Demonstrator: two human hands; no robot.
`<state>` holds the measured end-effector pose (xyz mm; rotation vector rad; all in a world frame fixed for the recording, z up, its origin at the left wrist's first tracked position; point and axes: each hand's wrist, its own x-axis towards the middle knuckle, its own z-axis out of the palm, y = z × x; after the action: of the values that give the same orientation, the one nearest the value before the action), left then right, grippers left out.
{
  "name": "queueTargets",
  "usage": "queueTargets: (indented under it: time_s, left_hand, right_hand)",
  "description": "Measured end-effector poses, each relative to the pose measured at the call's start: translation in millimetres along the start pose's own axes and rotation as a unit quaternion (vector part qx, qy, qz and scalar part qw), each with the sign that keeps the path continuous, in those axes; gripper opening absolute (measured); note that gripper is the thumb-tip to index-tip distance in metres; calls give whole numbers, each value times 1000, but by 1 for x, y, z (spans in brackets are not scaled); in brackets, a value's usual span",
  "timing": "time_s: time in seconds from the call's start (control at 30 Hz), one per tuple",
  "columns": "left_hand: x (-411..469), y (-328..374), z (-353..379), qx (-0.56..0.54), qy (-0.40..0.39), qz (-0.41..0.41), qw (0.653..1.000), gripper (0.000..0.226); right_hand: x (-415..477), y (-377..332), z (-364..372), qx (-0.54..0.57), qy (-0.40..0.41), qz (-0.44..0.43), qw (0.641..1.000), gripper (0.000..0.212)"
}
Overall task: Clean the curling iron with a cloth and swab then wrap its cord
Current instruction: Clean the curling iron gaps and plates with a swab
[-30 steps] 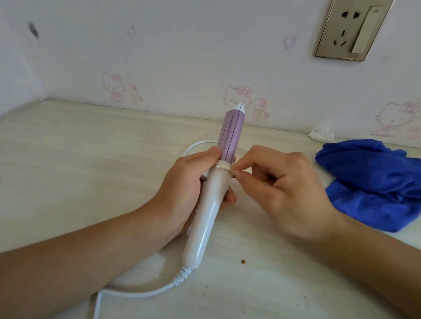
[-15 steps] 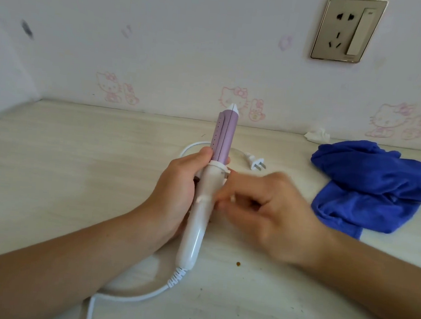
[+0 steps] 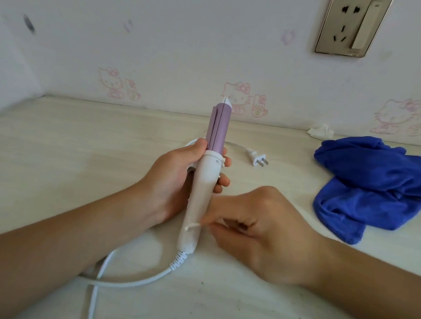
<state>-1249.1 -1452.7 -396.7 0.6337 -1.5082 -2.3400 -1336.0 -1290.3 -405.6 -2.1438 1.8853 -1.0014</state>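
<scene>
Bench [image 3: 76, 163]: pale wood-grain top, meets the wall at the rear. Blue cloth [image 3: 372, 186] crumpled at right. White tissue wad [image 3: 321, 131] behind it, by the wall. White cord [image 3: 130, 282] loops across the centre; plug [image 3: 257, 160] lies flat, prongs pointing right.

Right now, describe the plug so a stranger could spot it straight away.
Start at the wall socket, then drop to the pale table below. Between the curling iron and the blue cloth lies the plug: small, white, two metal prongs.

Bare left grip [image 3: 173, 181] and right grip [image 3: 271, 238], forearms likewise bare to the view's edge.
</scene>
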Motion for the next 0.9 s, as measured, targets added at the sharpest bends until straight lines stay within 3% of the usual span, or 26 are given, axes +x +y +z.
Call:
queueTargets:
  time_s: [0.13, 0.33, 0.53, 0.7, 0.9]
  left_hand:
    - [-1, 2, -1, 19, 2, -18, 1000, 56]
    - [-1, 4, -2, 2, -36, -1, 999, 60]
    - [-2, 4, 0, -1, -29, 4, 1000, 55]
    - [2, 1, -1, -8, -17, 13, 1000, 55]
    - [7, -5, -3, 24, -25, -6, 999, 56]
  right_hand:
    - [12, 15, -11, 13, 99, 60, 993, 13]
    - [3, 0, -1, 58, -11, 10, 998, 12]
    - [10, 6, -5, 36, 59, 45, 997, 13]
    - [2, -7, 3, 53, -7, -4, 999, 14]
    - [15, 15, -7, 41, 167, 62, 983, 12]
